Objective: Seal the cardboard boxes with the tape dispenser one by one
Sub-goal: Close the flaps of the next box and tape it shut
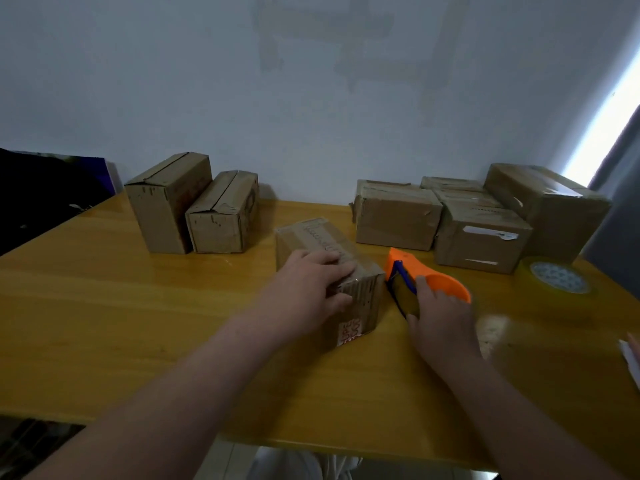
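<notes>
Your right hand [443,327] grips the orange tape dispenser [446,289] near the tabletop [138,323] centre, fingers curled round it; its roll is mostly hidden. Your left hand [311,289] rests flat on the box [363,306] just beside the dispenser, fingers straight, covering the seam's near end.

plain indoor room, serving as a makeshift packing corner. yellow wooden table [138,323] stands against a bare white wall [311,98] with faint patch marks. brown cardboard boxes [398,216] sit in two groups along the table's far edge. orange tape dispenser [443,285] and spare tape roll [557,278] are on the top. grey curtain [620,157] at right, daylight beside it.
</notes>
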The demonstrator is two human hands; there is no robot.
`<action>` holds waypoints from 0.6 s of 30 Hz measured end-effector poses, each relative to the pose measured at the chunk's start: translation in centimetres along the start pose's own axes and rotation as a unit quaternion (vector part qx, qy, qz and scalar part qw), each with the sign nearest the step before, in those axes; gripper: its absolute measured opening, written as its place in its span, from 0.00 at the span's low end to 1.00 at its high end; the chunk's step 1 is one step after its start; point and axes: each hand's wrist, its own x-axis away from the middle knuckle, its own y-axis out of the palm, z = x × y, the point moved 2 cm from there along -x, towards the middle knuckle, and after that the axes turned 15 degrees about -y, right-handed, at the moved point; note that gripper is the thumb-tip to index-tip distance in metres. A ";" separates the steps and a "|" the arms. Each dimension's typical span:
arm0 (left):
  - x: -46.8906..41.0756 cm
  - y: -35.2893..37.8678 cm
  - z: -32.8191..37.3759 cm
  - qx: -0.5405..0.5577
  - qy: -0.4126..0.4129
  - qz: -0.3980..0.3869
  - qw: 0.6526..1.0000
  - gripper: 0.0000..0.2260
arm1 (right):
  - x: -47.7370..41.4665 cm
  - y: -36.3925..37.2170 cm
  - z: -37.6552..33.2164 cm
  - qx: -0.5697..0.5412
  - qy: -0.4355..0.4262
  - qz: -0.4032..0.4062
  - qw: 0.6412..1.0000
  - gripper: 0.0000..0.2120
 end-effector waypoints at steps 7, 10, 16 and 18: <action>-0.2 -1.7 -1.4 -0.010 0.067 -0.014 0.998 0.24 | 0.0 -1.0 0.4 -0.065 -0.009 0.014 0.998 0.34; -0.1 -1.9 -2.0 0.000 0.077 -0.002 0.997 0.23 | 0.3 -2.6 0.9 -0.181 -0.022 0.079 0.980 0.37; 0.2 -0.6 -2.0 -0.001 0.075 0.051 0.996 0.26 | -0.5 -5.6 2.7 -0.478 0.094 0.106 0.867 0.35; 0.2 -0.4 -2.1 -0.004 0.076 0.068 0.995 0.27 | -0.3 -5.7 2.9 -0.483 0.112 0.077 0.865 0.35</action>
